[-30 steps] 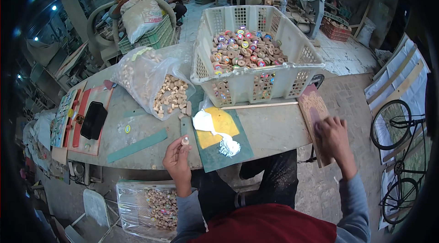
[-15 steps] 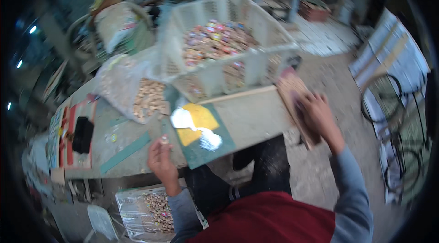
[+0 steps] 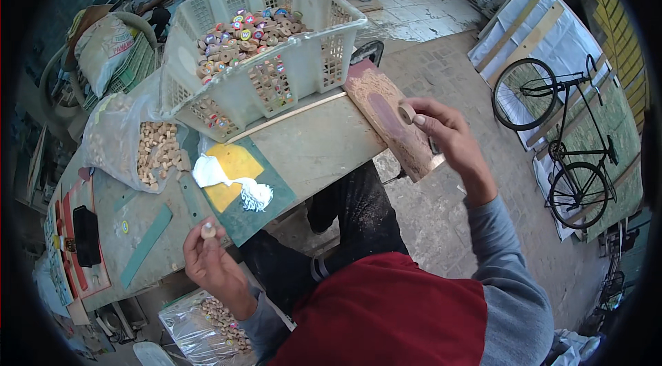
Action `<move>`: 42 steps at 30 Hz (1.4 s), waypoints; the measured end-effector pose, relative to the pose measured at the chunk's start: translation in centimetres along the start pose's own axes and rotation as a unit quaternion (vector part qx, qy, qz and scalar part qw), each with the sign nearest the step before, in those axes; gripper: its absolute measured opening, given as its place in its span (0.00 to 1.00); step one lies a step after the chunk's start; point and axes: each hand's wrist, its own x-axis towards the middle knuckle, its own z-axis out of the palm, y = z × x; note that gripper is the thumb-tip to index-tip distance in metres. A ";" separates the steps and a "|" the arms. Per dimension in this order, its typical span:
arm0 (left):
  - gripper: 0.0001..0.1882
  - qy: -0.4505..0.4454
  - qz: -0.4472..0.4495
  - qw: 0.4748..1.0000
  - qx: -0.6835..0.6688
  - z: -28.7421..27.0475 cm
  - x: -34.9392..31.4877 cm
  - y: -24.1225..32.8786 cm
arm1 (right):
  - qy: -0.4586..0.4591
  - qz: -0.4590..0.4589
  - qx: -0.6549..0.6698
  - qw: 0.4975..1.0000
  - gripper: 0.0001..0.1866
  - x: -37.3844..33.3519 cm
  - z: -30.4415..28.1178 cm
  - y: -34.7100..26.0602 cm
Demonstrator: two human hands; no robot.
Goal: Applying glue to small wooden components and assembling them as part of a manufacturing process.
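My right hand [image 3: 452, 138] is raised just above the right edge of a long sanding board [image 3: 365, 83], pinching a round wooden disc [image 3: 407, 114] between thumb and fingers. Pale sawdust covers the board except for a purplish rubbed strip along its middle. Near the front edge of the table, my left hand [image 3: 217, 269] pinches a small wooden peg [image 3: 208, 231] with a white dab on its upper end. Beyond it lies a green board [image 3: 269, 169] with a yellow patch, on which a thick white paste [image 3: 210, 171] is spread.
A white plastic crate [image 3: 241, 94] full of painted wooden discs stands on the table [image 3: 310, 135]. Left of it, a clear bag [image 3: 121, 135] spills wooden pegs [image 3: 160, 152]. A plastic-lined box [image 3: 186, 328] of finished pieces sits below. A bicycle [image 3: 562, 131] leans at the right.
My right hand has lifted off the sanding board, and the disc in it now shows. The left hand still holds its peg. The whole view has shifted, with the table further left.
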 end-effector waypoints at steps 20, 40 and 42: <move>0.14 -0.186 -0.037 0.981 0.041 8.8 -1.5 1.2 | -0.218 0.066 0.470 0.853 0.20 -1.9 13.8 1.3; 0.13 -0.214 0.060 0.968 0.114 8.0 -0.9 0.1 | -0.216 0.076 0.445 0.866 0.20 -1.8 14.6 2.1; 0.13 -0.230 0.069 0.963 0.122 7.8 -0.9 0.2 | -0.217 0.078 0.443 0.866 0.20 -1.8 14.7 2.2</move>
